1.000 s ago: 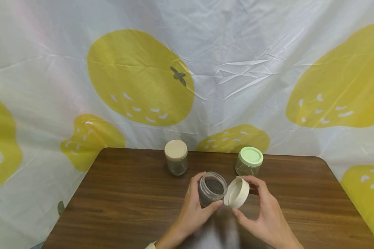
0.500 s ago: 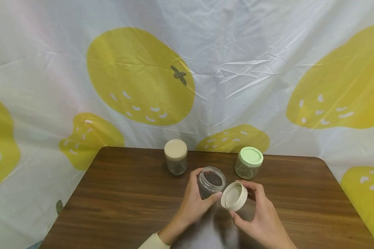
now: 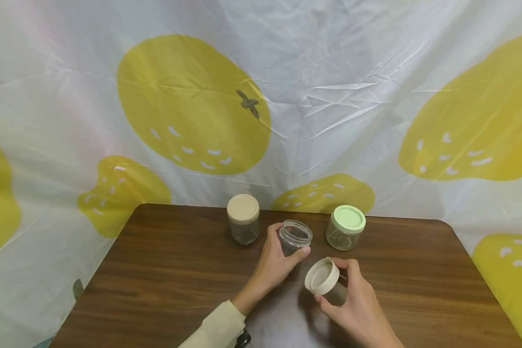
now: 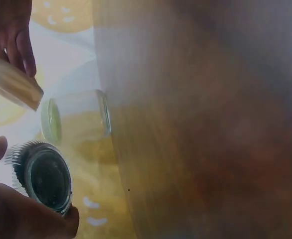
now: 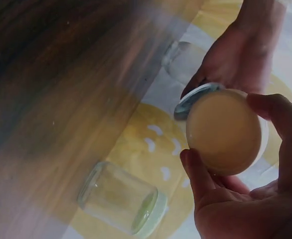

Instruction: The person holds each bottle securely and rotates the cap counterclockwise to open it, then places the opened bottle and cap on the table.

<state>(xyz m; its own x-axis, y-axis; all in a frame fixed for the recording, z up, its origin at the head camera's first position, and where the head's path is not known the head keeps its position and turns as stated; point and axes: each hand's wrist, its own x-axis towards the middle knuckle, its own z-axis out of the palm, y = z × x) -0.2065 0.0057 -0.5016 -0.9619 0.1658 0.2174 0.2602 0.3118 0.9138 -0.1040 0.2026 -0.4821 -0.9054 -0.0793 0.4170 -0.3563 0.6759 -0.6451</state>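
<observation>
My left hand (image 3: 275, 265) grips an uncapped clear jar (image 3: 289, 247) round its side, thumb at the front, its mouth facing up. Dark contents in it show through the glass bottom in the left wrist view, where the jar (image 4: 49, 179) appears from beneath. Lower and to the right, my right hand (image 3: 357, 296) pinches a cream screw lid (image 3: 322, 276) by its rim between thumb and fingers, hollow side towards the jar. The lid's smooth outer face (image 5: 225, 132) fills the middle of the right wrist view. Lid and jar are apart.
Behind the left hand stands a clear jar with a beige lid (image 3: 243, 218). A similar jar with a pale green lid (image 3: 346, 228) stands at the back right. The brown wooden table (image 3: 169, 275) ends at a white curtain (image 3: 330, 58) printed with yellow fruit.
My left hand has carried the open jar away from me, towards the back of the table. The right hand and lid have shifted slightly left and nearer, widening the gap to the jar.
</observation>
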